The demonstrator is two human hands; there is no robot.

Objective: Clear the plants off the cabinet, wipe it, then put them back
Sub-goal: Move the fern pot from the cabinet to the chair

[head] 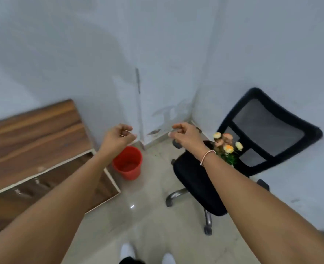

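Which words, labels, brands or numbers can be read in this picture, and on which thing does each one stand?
None: no readable text shows anywhere in this view.
Wooden cabinet: plain wood grain, no label.
Red bucket: no brand or print visible.
Black chair: no logo visible.
Walls: only scuffs and stains, no writing.

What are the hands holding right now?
Nothing. The left hand and right hand hang loosely curled in the air, holding nothing.

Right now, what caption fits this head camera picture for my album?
Two empty hands, left hand and right hand, reach out; flowers wait on the chair beside the bare cabinet.
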